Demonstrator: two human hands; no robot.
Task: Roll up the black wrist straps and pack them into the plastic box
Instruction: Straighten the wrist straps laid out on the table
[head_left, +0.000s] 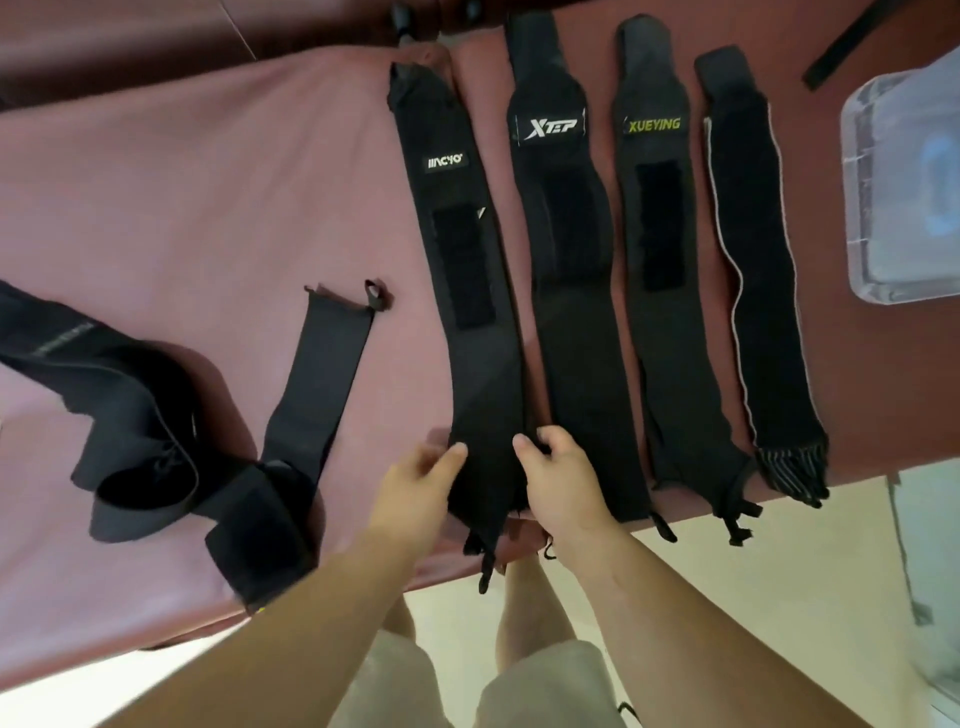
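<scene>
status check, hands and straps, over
Left hand and right hand pinch near end of black fabric wrist strap with white label. Unrolled, flat. Clear plastic box at right, three flat straps between.

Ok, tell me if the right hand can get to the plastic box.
Probably yes: only flat straps lie between the right hand and the box, but it grips another strap now.

Black straps (571, 312) unrolled; clear box (904, 197) at right.
Four lie flat side by side, leftmost strap (467, 270) held at its near end; loose straps (156, 415) crumpled left.
</scene>
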